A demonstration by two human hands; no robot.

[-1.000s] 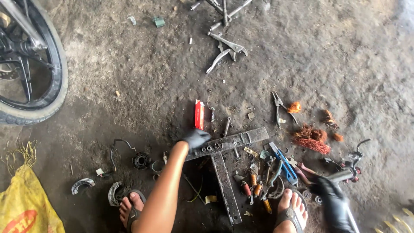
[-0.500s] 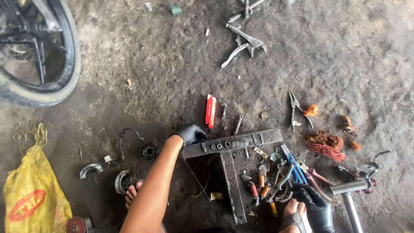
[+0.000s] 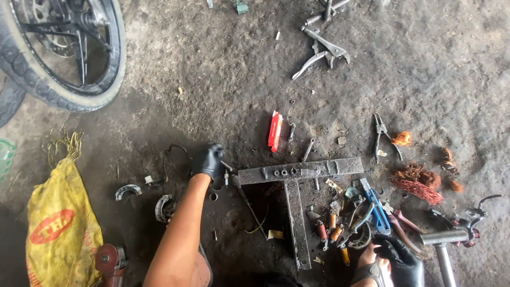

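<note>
Left hand point(image 3: 211, 161) shifted left, T-bar point(image 3: 297, 172) beside fingers point(image 3: 219, 172)

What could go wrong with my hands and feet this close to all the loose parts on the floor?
The left hand reaches past the T-shaped steel bar; its edge could snag the glove. The right hand sits by the pile of pliers and screwdrivers, beside a sandalled foot; a slip could jab toes.

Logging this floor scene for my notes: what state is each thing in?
Left hand: gloved, reaching to the floor beside the T-shaped metal bar.
Right hand: gloved, resting by the tool pile.
Locking pliers: jaws open.
Yellow sack: slumped.
</note>
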